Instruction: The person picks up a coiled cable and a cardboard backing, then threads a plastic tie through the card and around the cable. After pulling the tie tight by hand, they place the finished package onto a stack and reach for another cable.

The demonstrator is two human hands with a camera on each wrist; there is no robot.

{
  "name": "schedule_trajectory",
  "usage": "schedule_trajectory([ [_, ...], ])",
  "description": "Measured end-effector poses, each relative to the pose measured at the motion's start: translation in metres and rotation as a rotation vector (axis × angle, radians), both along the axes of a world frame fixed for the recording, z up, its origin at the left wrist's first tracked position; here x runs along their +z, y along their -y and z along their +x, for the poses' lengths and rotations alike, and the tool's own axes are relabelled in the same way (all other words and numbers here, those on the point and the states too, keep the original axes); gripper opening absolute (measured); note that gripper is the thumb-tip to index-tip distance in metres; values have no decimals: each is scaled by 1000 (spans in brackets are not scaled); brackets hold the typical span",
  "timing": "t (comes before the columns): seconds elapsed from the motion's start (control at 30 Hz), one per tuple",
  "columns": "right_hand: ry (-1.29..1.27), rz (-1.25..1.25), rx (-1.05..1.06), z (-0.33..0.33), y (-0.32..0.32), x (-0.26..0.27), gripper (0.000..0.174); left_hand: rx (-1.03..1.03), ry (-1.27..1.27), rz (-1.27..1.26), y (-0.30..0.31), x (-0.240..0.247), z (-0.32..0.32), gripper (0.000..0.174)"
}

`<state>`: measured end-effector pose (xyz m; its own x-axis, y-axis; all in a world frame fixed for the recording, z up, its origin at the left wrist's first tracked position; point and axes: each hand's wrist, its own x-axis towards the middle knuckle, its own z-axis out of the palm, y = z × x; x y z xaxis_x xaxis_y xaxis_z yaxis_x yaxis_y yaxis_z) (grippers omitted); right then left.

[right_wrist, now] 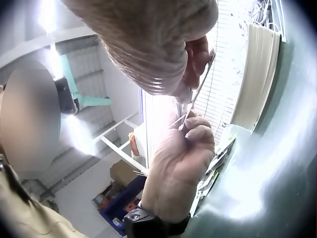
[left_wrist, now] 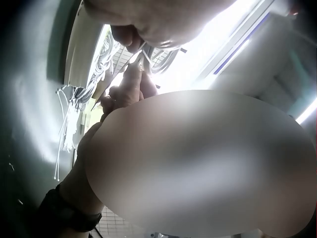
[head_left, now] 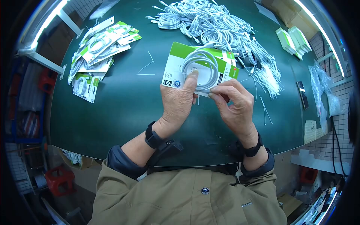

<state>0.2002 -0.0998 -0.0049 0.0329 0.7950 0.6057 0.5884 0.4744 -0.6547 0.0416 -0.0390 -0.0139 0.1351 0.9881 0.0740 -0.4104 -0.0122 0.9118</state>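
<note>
Bench view of a cable-packing station. A dark green table [head_left: 123, 101] carries, at its far edge, a large heap of loose white cables [head_left: 210, 26]; to the person's left lies a spread of finished packs [head_left: 99, 48], and to the right a stack of blank cards [head_left: 294, 41], a scatter of thin white ties [head_left: 266, 108] and a phone [head_left: 302, 94]. Held above the table's middle is the backing card [head_left: 176, 63], white with a green band, bearing a coiled cable [head_left: 200, 69]. The left hand [head_left: 180, 103] grips the card, fingers curled behind it and thumb pressed flat on the coil's centre. The right hand [head_left: 234, 105] pinches the card's lower edge between thumb and forefinger; the right-wrist view shows a thin white strip [right_wrist: 179, 119] at that pinch, probably a tie. The step in hand is judged to be the fastening of coil to card. The next move would call for steady thumb pressure, so the coil does not spring open, and a fine fingertip twist behind the card. The card shows round badges at its lower left corner and a line of print beside the coil; none is legible, and no brand can be read.
</note>
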Motion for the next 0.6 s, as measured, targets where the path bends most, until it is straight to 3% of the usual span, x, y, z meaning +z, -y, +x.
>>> schedule_trajectory([
  [0.13, -9, -60, -33, 0, 1, 0, 14, -19, 31, -16, 0, -2, 1, 19],
  [0.33, 167, 136, -116, -3, -1, -7, 24, -23, 11, -64, -1, -9, 1, 21],
  [0.6, 291, 263, -32, -13, -4, -7, 30, -11, 37, -40, 1, -11, 2, 23],
])
